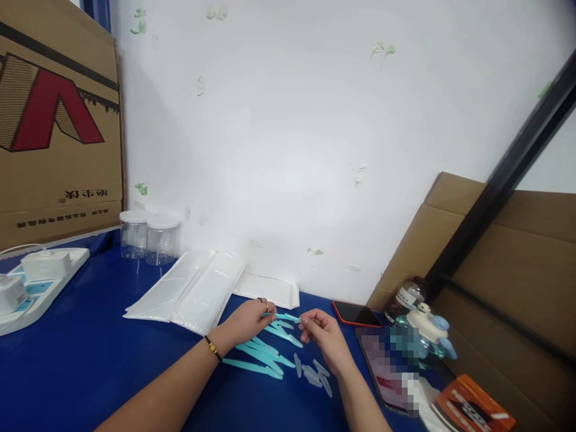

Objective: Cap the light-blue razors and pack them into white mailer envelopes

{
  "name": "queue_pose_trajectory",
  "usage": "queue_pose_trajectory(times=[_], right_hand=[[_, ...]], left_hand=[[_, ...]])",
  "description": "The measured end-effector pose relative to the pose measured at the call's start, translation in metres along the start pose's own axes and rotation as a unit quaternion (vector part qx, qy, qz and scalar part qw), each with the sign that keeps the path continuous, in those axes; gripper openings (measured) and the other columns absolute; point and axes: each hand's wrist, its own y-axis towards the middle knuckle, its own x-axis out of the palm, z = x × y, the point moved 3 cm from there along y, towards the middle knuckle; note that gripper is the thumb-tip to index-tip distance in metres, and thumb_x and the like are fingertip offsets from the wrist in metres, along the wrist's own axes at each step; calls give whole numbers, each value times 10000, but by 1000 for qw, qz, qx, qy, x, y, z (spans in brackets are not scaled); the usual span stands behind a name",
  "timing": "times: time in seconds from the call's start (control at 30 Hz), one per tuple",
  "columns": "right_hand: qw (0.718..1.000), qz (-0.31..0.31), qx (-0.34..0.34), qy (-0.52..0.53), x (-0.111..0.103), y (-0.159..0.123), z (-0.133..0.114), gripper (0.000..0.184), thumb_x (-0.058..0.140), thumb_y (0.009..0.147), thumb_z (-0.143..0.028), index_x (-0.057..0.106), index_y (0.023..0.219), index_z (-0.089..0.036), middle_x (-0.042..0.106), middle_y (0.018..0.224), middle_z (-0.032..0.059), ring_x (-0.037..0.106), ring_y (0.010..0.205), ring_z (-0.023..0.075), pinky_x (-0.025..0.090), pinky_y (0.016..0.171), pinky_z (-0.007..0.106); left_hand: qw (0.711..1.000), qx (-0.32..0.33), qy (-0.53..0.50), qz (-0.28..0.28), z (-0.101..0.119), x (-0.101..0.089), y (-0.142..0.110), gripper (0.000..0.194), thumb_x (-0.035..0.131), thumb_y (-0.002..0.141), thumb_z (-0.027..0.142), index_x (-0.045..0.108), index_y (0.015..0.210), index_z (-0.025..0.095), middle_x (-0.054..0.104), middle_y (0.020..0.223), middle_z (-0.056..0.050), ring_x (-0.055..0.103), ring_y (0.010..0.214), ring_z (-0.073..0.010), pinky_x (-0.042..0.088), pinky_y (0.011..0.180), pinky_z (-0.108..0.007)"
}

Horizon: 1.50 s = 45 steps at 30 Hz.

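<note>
My left hand (249, 322) is closed in a pinch on a thin teal plastic stick (288, 317), held just above the blue table (81, 354). My right hand (324, 339) meets the stick's other end, fingers curled and pinched at its tip. Under both hands lie several more teal sticks (261, 357) in a loose pile. Small clear plastic caps (312, 373) are scattered beside my right wrist. A dark bracelet circles my left wrist and a ring sits on one finger.
White plastic bags (189, 291) lie flat at the wall, two clear lidded jars (148, 239) behind them. A cardboard box (54, 126) and white device (40, 276) stand left. A phone (357, 313), bottles (416, 336), an orange box (477, 408) and cardboard sit right.
</note>
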Motion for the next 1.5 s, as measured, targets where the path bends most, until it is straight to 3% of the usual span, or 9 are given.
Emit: queue_pose_trajectory(times=[0.17, 0.43, 0.8, 1.1, 1.37, 1.5], right_hand=[[1000, 6, 5, 9, -3, -1, 1, 242, 692, 719, -351, 632, 832, -146, 658, 718, 39, 576, 563, 116, 410, 541, 222], [998, 54, -11, -14, -23, 1, 1, 262, 743, 672, -339, 644, 832, -156, 674, 664, 36, 634, 679, 165, 462, 660, 259], [999, 2, -11, -43, -7, 2, 6, 340, 748, 648, -419, 660, 843, -155, 712, 718, 69, 669, 727, 202, 491, 708, 301], [997, 28, -14, -64, -18, 1, 1, 372, 749, 629, -451, 662, 829, -149, 699, 683, 73, 668, 721, 226, 495, 697, 331], [998, -20, 6, -51, 3, 2, 11, 330, 741, 643, -397, 664, 846, -148, 710, 742, 83, 662, 723, 219, 489, 684, 326], [986, 21, -35, -163, -1, 0, 4, 301, 709, 659, -347, 654, 898, -171, 686, 763, 52, 615, 653, 167, 455, 599, 266]], left_hand=[[999, -27, -22, -29, 4, -3, -2, 283, 389, 894, 407, 591, 898, 209, 624, 805, -1, 529, 701, -141, 323, 600, -216], [999, -28, -20, -17, 1, -6, -1, 288, 394, 887, 406, 597, 846, 207, 619, 778, 2, 513, 684, -139, 308, 597, -216], [998, -34, -31, -36, 6, -6, -3, 314, 387, 881, 423, 598, 822, 198, 595, 727, 10, 485, 639, -127, 295, 564, -212], [998, -43, -26, -34, 3, -7, -1, 324, 387, 878, 442, 594, 838, 195, 578, 705, 14, 475, 622, -125, 306, 565, -210], [997, -30, -40, -51, 13, -5, -3, 346, 372, 889, 441, 605, 823, 195, 576, 677, 17, 475, 606, -124, 311, 568, -215], [999, -23, -6, -42, 7, 2, -3, 307, 393, 889, 405, 625, 845, 209, 621, 742, 0, 525, 680, -146, 333, 608, -223]])
